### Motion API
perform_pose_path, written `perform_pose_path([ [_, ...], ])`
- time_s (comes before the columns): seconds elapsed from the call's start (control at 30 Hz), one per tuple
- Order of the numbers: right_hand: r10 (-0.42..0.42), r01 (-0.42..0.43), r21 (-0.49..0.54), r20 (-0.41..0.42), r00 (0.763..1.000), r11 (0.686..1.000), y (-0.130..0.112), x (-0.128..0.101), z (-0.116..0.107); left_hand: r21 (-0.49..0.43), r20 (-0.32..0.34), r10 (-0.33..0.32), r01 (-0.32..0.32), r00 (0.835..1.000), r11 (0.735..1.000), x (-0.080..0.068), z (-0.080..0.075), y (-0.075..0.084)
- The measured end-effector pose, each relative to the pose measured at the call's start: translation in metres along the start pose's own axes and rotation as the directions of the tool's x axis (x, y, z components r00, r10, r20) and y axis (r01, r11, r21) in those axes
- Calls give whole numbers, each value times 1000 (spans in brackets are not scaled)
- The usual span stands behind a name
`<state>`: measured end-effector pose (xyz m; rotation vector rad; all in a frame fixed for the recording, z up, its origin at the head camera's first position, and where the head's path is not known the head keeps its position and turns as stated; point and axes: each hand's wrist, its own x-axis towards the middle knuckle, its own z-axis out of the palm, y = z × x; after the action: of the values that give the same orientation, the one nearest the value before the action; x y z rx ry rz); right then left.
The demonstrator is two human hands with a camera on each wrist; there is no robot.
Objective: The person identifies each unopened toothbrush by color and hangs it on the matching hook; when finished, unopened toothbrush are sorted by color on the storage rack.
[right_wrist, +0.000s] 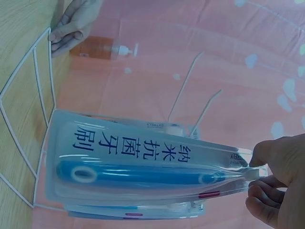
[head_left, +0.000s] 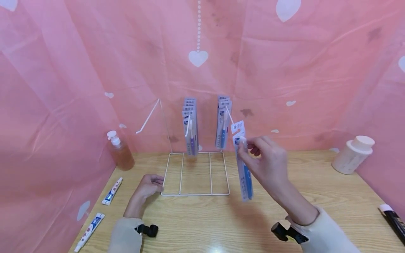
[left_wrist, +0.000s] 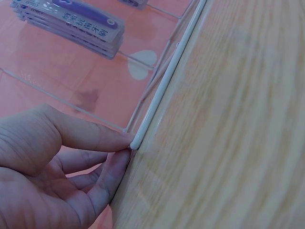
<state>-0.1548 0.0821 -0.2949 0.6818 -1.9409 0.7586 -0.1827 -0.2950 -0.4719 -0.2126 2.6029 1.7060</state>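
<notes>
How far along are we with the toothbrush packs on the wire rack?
Two hooks already carry stacks: purple packs and blue packs. In hand: the right hand pinches one blue toothbrush pack by its top, close to the blue stack's hook, while the left hand steadies the rack base. The leftmost hook carries nothing.

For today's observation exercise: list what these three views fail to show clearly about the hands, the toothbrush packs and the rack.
- Head view: small print on the toothbrush pack in the right hand is too small to read.
- Left wrist view: left hand cut off by the frame edge; only the wire rack corner shows.
- Right wrist view: hanging packs hidden behind the held one.
</notes>
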Motion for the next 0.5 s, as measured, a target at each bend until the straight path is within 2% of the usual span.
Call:
perform_pose_path([
  [0.33, 30, -29, -19, 40, 999, 999, 12, 4, 16, -21, -9, 10, -10, 1000, 1000, -1, 1, 0],
  [0.5, 99, -96, -34, 87, 991, 995, 16, 10, 26, -28, -13, 14, -15, 1000, 1000, -1, 2, 1],
])
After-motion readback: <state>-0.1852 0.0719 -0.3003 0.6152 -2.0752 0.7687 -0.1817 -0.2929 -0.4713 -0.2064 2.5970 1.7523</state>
